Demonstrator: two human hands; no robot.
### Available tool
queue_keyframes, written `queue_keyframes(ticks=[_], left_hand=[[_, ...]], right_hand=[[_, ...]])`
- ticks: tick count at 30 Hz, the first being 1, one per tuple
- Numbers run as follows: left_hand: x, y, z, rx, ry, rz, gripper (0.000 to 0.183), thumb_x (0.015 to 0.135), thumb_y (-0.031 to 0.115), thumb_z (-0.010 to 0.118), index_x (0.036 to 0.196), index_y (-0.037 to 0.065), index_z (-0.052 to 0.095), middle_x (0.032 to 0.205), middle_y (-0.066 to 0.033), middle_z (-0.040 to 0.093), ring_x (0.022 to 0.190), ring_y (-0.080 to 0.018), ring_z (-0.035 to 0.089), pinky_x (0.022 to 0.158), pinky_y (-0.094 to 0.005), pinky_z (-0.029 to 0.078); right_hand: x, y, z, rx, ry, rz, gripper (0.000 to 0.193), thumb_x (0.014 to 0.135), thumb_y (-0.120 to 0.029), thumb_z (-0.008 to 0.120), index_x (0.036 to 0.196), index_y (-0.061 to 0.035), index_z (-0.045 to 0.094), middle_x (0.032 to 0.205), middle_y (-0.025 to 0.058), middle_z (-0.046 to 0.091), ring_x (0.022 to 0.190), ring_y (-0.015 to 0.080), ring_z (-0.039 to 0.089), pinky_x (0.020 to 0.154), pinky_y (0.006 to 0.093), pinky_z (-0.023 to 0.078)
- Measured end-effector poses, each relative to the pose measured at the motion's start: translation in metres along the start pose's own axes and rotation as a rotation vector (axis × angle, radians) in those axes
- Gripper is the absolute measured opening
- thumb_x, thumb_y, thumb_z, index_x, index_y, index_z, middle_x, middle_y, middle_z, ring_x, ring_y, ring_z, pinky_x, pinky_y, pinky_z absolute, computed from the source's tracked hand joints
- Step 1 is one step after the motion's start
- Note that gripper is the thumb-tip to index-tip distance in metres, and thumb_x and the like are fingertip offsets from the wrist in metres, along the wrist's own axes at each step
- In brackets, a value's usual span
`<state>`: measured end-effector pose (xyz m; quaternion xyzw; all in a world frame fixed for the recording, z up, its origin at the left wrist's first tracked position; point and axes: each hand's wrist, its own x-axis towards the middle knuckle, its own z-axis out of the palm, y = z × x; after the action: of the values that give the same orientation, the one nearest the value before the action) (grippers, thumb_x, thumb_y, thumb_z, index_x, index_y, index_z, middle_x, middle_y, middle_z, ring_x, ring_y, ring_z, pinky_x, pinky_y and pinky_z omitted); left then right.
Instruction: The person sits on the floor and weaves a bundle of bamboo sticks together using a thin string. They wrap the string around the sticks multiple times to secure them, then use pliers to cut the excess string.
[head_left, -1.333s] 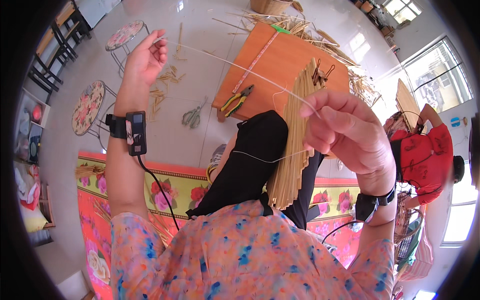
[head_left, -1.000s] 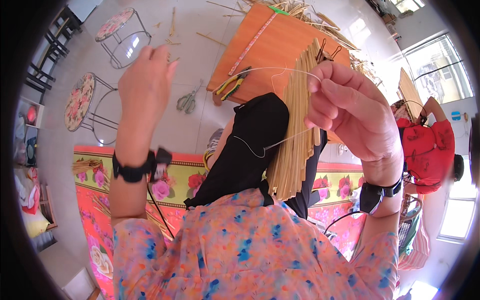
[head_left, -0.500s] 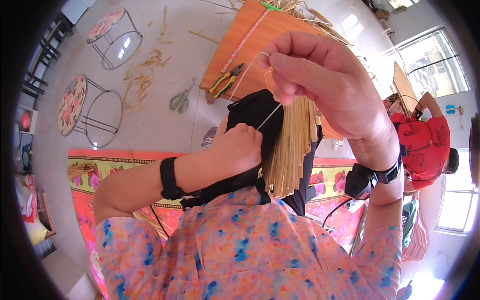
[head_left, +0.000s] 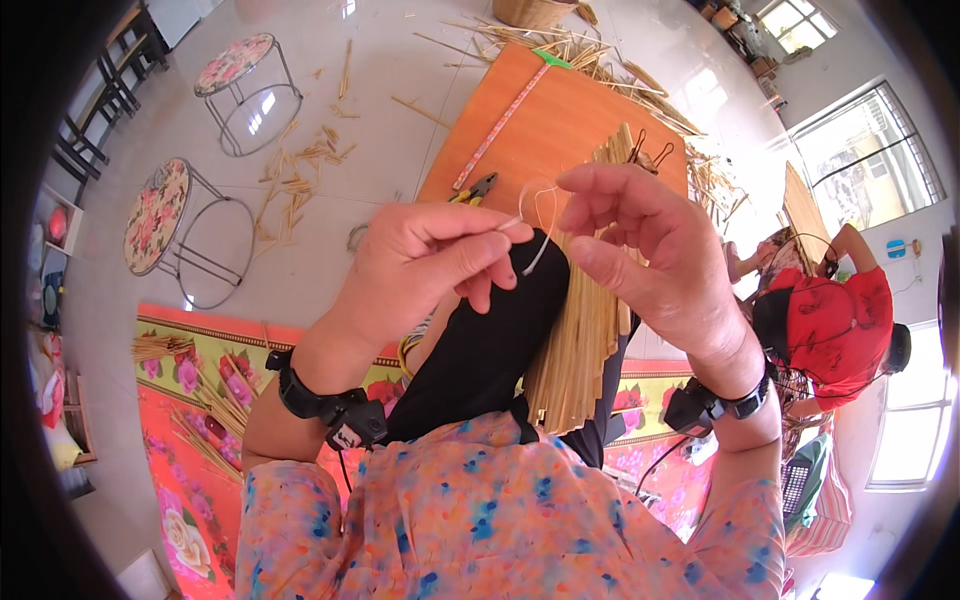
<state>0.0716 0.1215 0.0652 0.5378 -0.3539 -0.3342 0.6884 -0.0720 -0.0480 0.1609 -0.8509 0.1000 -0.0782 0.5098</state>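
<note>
My left hand [head_left: 430,260] pinches a thin white thread [head_left: 537,256] between thumb and forefinger. The thread loops up in the gap between my hands, and its lower end hangs over my black-clad knee. To the right, my right hand [head_left: 655,255] is held with thumb and fingers apart. Its forefinger tip is close to the top of the loop; whether they touch I cannot tell. Under the right hand, a sheet of flat straw strips [head_left: 580,345] lies across my lap and reaches up onto an orange board [head_left: 545,110]. Two black binder clips [head_left: 651,152] sit at its far end.
Yellow-handled pliers [head_left: 474,188] and a patterned measuring strip [head_left: 503,125] lie on the board. Loose straw [head_left: 660,95] is strewn beyond it. Two flowered stools [head_left: 158,215] stand on the left among straw scraps [head_left: 295,185]. A person in red [head_left: 835,330] works at the right.
My left hand has risen from my lap, and the thread, stretched tight before, now hangs slack. My right hand has come lower and its pinch has opened. The view has shifted slightly.
</note>
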Motion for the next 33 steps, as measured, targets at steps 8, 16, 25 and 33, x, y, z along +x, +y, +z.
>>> queue_keyframes(ticks=[8,16,25,33], left_hand=[[0.005,0.01,0.011,-0.061,-0.067,-0.042,0.021,0.099,0.007,0.06,0.112,-0.004,0.072,0.077,-0.0093,0.07,0.058,-0.0122,0.064,0.054,-0.0225,0.051],[0.007,0.038,0.028,0.229,0.062,0.198,0.018,0.097,0.005,0.062,0.111,-0.002,0.071,0.09,-0.006,0.069,0.062,-0.0099,0.062,0.056,-0.0221,0.048],[0.026,0.052,0.031,0.7,0.095,0.651,0.016,0.089,0.002,0.072,0.105,0.001,0.07,0.086,-0.0038,0.065,0.062,-0.0059,0.053,0.056,-0.0214,0.042],[0.045,0.011,0.024,0.295,-0.13,0.471,0.014,0.087,0.0,0.072,0.101,0.001,0.07,0.087,-0.0038,0.067,0.066,-0.0076,0.055,0.058,-0.023,0.042]], right_hand=[[0.005,0.003,-0.01,0.089,0.084,-0.026,0.023,0.096,-0.007,0.069,0.116,0.0028,0.067,0.094,-0.0002,0.063,0.081,0.0044,0.057,0.072,0.0199,0.046],[0.001,-0.002,-0.011,-0.05,0.137,-0.245,0.009,0.091,0.005,0.069,0.099,0.0028,0.072,0.093,0.0051,0.065,0.083,0.0104,0.058,0.073,0.0231,0.045],[0.006,-0.008,-0.016,-0.131,0.202,-0.312,0.009,0.088,0.003,0.072,0.096,-0.0005,0.075,0.087,0.0031,0.066,0.073,0.0065,0.056,0.064,0.021,0.042],[0.005,-0.009,-0.029,-0.213,0.209,-0.25,0.01,0.09,0.001,0.066,0.098,0.0041,0.072,0.091,0.0058,0.061,0.072,0.0067,0.052,0.062,0.0196,0.041]])
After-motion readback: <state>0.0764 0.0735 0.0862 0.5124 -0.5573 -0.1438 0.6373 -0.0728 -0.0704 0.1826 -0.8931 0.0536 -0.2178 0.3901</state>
